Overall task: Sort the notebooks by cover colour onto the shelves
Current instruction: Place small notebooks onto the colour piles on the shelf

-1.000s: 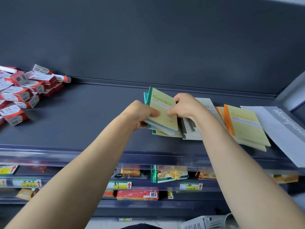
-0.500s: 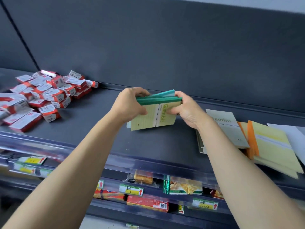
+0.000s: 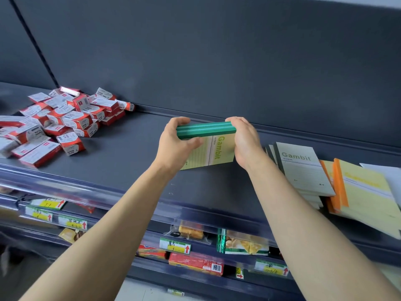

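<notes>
Above smooth grey shelf, left grip and right grip clasp flat, rectangular green-spined notebooks.

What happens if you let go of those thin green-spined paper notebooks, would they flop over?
Probably yes. The thin green-spined paper notebooks are held on edge, spines up, squeezed between the left hand and right hand, so they would likely tip flat. Several loose books may also slide apart. They look light, being slim with soft covers.
</notes>
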### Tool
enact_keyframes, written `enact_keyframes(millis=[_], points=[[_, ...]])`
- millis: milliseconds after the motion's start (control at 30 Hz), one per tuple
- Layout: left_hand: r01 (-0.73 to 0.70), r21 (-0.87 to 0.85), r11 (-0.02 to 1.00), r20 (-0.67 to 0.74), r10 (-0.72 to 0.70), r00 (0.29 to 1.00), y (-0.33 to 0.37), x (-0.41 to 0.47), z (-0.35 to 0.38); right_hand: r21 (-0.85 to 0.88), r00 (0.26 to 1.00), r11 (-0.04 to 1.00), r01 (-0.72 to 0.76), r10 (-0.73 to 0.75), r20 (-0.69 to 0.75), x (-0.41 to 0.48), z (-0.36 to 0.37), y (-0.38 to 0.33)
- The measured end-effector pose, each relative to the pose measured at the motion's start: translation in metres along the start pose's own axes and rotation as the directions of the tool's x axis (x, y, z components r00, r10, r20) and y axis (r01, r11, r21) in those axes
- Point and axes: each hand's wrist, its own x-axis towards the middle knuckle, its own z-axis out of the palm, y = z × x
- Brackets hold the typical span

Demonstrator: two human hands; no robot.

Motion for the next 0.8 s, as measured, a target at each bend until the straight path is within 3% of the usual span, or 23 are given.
enact_keyframes(millis=[267, 400, 500, 600, 667, 800], points=[[-0.042, -0.042, 0.998, -0.001, 0.042, 0.999, -0.003, 0.001, -0.001, -0.022, 0.997, 1.000, 0.014, -0.013, 0.072, -0.002, -0.003, 0.005], [-0.149, 0.156, 0.976, 0.036, 0.145, 0.989, 0.000, 0.000, -0.003, -0.019, 0.999, 1.000, 0.005, -0.004, 0.034, -0.003, -0.001, 0.004], [-0.221, 0.438, 0.871, 0.125, 0.184, 0.975, 0.014, 0.008, -0.011, -0.046, 0.999, 0.999, -0.005, 0.007, 0.043, -0.002, -0.001, 0.002], [-0.375, 0.751, 0.543, 0.274, 0.260, 0.926, 0.025, 0.012, -0.003, -0.046, 0.999, 0.999, 0.015, -0.014, 0.037, -0.002, -0.002, 0.000], [-0.435, 0.803, 0.407, 0.343, 0.280, 0.897, 0.026, 0.012, 0.005, -0.053, 0.999, 0.998, 0.022, -0.020, 0.046, -0.004, -0.003, 0.001], [-0.374, 0.764, 0.526, 0.293, 0.234, 0.927, 0.032, 0.011, 0.007, -0.065, 0.998, 0.997, 0.030, -0.026, 0.058, -0.008, -0.010, -0.002]])
